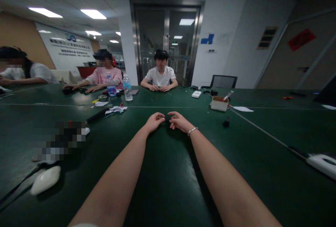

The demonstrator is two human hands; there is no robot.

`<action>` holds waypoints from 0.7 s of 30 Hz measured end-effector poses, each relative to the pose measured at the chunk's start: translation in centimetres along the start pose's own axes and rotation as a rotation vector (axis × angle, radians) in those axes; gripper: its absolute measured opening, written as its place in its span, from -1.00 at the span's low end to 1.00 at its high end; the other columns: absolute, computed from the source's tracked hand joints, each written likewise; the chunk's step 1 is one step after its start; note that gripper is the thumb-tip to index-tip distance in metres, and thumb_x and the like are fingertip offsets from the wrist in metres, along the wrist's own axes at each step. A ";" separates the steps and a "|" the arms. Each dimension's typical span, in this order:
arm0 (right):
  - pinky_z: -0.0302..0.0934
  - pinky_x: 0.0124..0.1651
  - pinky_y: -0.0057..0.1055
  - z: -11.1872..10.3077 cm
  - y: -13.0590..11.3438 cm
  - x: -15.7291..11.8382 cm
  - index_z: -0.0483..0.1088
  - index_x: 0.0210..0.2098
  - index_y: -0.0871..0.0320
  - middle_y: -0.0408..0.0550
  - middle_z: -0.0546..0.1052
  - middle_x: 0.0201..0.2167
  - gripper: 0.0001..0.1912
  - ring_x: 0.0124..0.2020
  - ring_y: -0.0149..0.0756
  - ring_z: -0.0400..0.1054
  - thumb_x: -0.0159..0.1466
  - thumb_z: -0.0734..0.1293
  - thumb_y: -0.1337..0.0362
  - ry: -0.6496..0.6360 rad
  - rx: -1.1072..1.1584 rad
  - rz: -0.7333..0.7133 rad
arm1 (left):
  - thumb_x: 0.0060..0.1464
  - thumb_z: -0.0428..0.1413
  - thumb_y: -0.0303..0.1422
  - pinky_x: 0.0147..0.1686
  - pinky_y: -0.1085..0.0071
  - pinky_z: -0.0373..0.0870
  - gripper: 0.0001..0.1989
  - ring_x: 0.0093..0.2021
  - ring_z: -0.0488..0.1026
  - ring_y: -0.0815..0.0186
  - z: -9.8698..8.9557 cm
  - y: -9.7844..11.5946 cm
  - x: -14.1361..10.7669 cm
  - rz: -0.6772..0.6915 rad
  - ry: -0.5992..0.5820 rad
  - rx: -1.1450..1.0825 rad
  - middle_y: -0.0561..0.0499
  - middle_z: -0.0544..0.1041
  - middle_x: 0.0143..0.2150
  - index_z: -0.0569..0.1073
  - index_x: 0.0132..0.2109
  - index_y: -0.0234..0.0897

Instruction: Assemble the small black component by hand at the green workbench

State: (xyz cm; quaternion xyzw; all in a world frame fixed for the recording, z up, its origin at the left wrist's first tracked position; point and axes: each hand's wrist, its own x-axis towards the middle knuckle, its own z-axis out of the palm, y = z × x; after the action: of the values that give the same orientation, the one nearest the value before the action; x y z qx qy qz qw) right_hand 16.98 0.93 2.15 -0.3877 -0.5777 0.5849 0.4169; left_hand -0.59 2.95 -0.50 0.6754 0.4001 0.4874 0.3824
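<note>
My left hand [154,122] and my right hand [181,122] meet above the green table in front of me. Between their fingertips is a small black object [167,119], too small and dark for me to name its kind. The left thumb and fingers pinch its left end. On its right end, the right thumb and fingers close, with the index finger raised and curved over it. A silver bracelet [193,131] circles my right wrist. Farther right, a small black item [226,121] stands on the table.
A cardboard box [219,104] holding a packet stands right of centre. Two water bottles [127,87] are at the back left. A white mouse-shaped item [46,180] lies near left, a white device [322,164] at right. Several people sit across and along the table [162,185].
</note>
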 end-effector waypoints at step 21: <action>0.33 -0.60 -0.55 -0.2 -0.1 -0.1 0.19 -0.12 0.18 -0.18 0.42 -0.53 -0.77 -0.65 -0.44 0.41 0.23 0.25 0.43 -0.005 0.080 0.021 | -0.10 0.16 -0.40 -0.32 0.42 0.29 -0.79 -0.41 0.39 0.38 0.1 0.5 -0.2 0.008 0.027 -0.004 0.06 0.44 -0.44 0.39 -0.25 -0.31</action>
State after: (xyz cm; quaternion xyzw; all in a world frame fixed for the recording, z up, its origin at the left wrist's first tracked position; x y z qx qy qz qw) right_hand 17.19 0.87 2.28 -0.3752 -0.5507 0.6129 0.4246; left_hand -0.40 2.52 -0.13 0.6697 0.4014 0.4988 0.3763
